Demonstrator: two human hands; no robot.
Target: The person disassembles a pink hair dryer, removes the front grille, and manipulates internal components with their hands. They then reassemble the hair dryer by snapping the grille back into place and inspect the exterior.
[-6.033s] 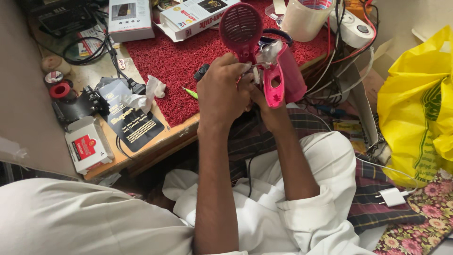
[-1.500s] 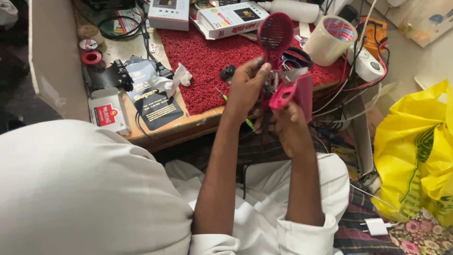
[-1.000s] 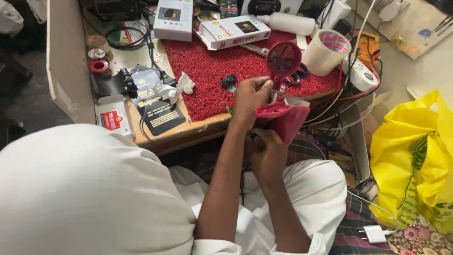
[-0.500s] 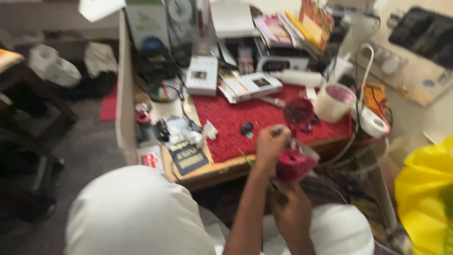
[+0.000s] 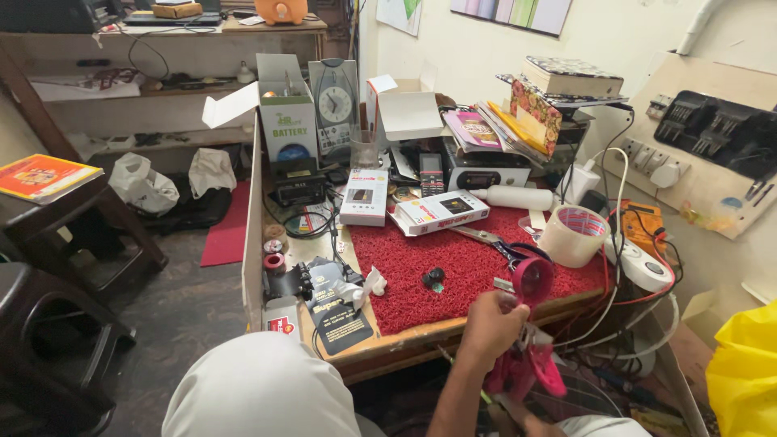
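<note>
A pink handheld fan (image 5: 530,340) is clenched by the left hand (image 5: 491,325) just below its round head, the right hand (image 5: 530,421) barely seen beneath, work apparently unfinished.

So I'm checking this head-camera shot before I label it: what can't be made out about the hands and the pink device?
- Right hand: only a sliver shows at the bottom edge of the head view, so its grip is unclear.
- Pink device: its lower body is covered by the left hand and cut by the bottom edge; its make-up is unclear.
- Small black part on the red mat: too small to identify.
</note>
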